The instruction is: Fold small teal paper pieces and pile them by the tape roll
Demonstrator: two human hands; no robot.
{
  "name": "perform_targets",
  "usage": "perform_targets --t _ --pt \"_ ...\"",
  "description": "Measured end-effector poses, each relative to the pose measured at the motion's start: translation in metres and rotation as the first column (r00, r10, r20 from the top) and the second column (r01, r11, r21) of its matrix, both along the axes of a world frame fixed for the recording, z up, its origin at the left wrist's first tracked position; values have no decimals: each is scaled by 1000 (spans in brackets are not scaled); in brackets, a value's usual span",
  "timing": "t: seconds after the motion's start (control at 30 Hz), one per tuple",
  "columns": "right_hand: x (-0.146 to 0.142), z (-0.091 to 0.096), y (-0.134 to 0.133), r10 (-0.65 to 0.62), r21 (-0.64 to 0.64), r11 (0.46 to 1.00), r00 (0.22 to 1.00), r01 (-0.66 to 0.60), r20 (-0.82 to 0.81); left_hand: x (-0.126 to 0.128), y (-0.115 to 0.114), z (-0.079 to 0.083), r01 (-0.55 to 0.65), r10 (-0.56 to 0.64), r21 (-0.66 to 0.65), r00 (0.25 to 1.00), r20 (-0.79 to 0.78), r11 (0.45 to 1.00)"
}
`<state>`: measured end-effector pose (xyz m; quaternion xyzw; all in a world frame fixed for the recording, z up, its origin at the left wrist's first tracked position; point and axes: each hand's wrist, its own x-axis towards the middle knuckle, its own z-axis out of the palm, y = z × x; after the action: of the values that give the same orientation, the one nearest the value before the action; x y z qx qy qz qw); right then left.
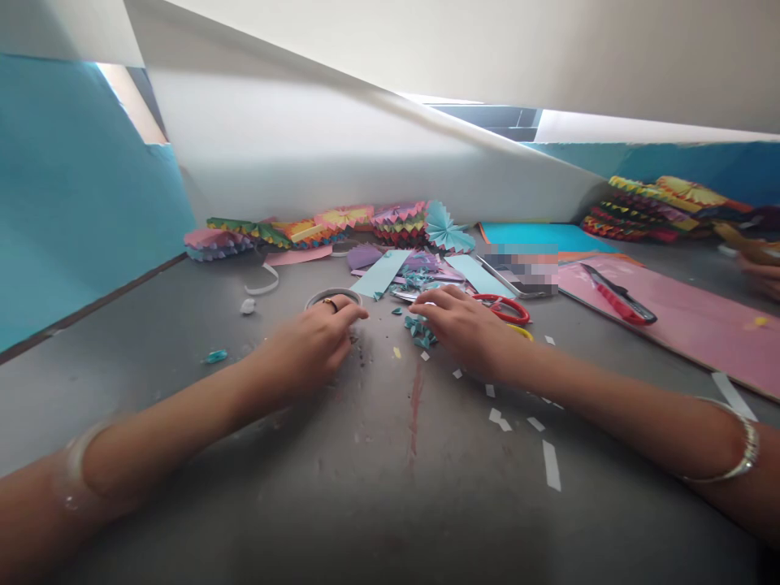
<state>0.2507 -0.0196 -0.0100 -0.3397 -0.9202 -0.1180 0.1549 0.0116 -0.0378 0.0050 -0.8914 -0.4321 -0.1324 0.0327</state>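
My left hand (317, 335) is low over the grey table, its index finger stretched out and nothing visible in it. Just behind it lies a roll of tape (332, 292), partly hidden by the fingers. Across a small gap, my right hand (454, 327) has its fingers extended and bent down beside teal paper scraps (420, 333). Scissors with red handles (512, 309) lie behind that hand, and a yellow handle (521, 332) shows past its wrist. Light blue paper strips (383, 274) lie beyond both hands, among purple paper pieces (366, 256).
Pleated paper rosettes (399, 223) line the back, with another stack (664, 207) at the right. A red box cutter (618, 294) rests on a pink sheet (688, 321). White paper bits (500, 420) are scattered at the front right. Another person's hand (761, 272) shows at the right edge.
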Motion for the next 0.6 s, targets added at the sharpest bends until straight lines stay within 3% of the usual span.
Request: perform_targets --t 0.1,0.27,0.6 --pt "-1 -2 4 0 -74 997 1000 0 1 -4 2 1 -52 52 -4 995 -89 999" --pt "-3 -4 5 -12 -54 999 999 9 -47 -6 2 1 -117 121 34 981 -151 993" --pt "-7 -4 12 -26 -1 1000 988 26 -153 -1 0 -2 38 -36 79 999 -25 996"
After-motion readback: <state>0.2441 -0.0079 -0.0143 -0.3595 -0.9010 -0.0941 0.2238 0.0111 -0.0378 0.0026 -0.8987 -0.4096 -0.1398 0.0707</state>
